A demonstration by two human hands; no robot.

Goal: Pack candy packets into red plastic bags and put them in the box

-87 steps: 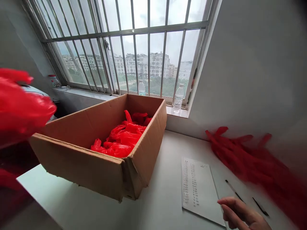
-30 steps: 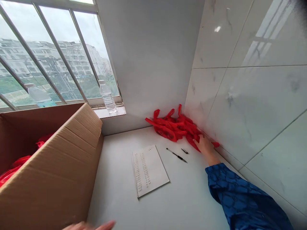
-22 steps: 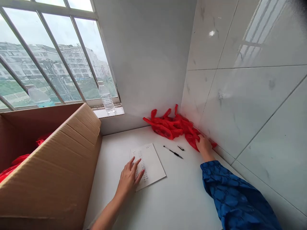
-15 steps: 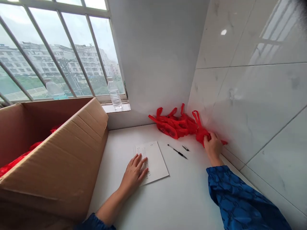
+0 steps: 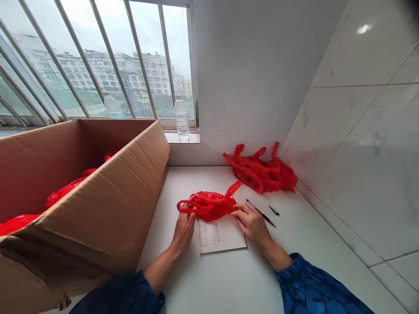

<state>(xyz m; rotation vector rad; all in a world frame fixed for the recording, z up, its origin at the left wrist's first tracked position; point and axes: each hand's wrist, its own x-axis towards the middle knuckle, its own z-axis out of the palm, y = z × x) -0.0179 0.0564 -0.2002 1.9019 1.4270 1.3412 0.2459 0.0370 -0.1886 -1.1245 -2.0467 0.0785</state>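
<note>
A crumpled red plastic bag [image 5: 212,204] with loop handles is stretched between my two hands, above the far part of a white notepad [image 5: 225,237] with handwritten columns. My left hand [image 5: 185,224] grips the bag's left side, its fingertips partly hidden by the red plastic. On the other side my right hand [image 5: 252,222] pinches the bag's right edge, over the notepad's right side. Close to the right hand lie a black pen [image 5: 262,213] and its cap [image 5: 274,210]. What the bag contains, if anything, I cannot make out.
Several more red bags [image 5: 262,172] lie heaped against the back wall. At left stands a large open cardboard box [image 5: 131,192] with red bags [image 5: 67,189] inside. A clear bottle [image 5: 181,117] is on the windowsill. A tiled wall [image 5: 360,165] borders the white table [image 5: 262,279] at right.
My right hand has brought a red bag from the right end of the heap to above the notepad. My left hand has lifted off the page and taken the bag's left side. The view has swung left.
</note>
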